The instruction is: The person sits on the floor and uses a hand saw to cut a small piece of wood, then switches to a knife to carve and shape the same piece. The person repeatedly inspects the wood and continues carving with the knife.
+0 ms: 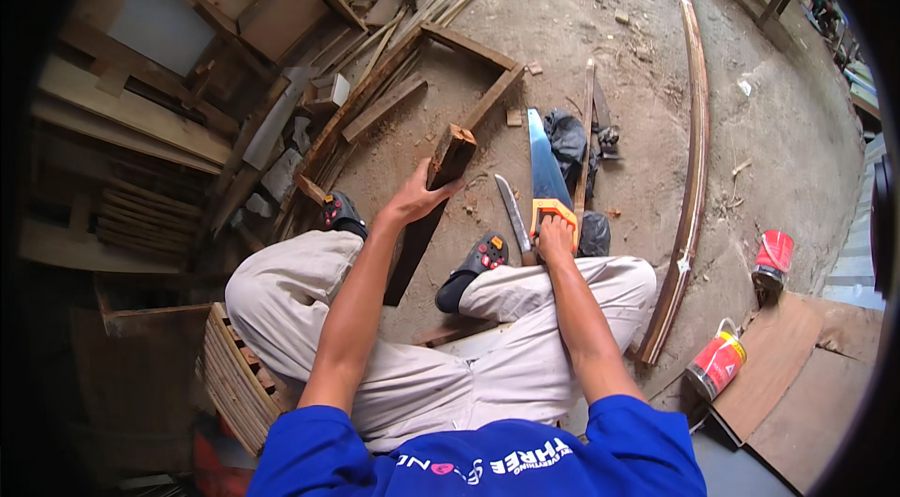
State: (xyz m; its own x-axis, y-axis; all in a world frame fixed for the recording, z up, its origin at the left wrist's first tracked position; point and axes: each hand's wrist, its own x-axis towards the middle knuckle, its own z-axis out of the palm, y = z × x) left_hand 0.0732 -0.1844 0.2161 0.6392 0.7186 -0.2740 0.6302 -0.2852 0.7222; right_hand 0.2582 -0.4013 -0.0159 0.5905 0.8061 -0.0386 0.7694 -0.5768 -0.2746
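Note:
My left hand (422, 195) is wrapped round a dark wooden beam (427, 234) near its upper end, and the beam stands tilted between my feet. Rough, splintered wood shows at its top. My right hand (555, 236) grips the orange handle of a handsaw (547, 159), whose bluish blade points away from me. Just left of the saw lies a machete (513, 211) with a bare metal blade. Beyond the blade are a black plastic bag (566, 139) and a narrow wooden strip (587, 112).
A wooden frame (469, 49) lies on the floor ahead, beside piled scrap lumber (394, 5) at the left. A long wooden strip (696, 122) curves along the right. Two red cans (773, 253) stand near plywood sheets (783, 375) at the lower right.

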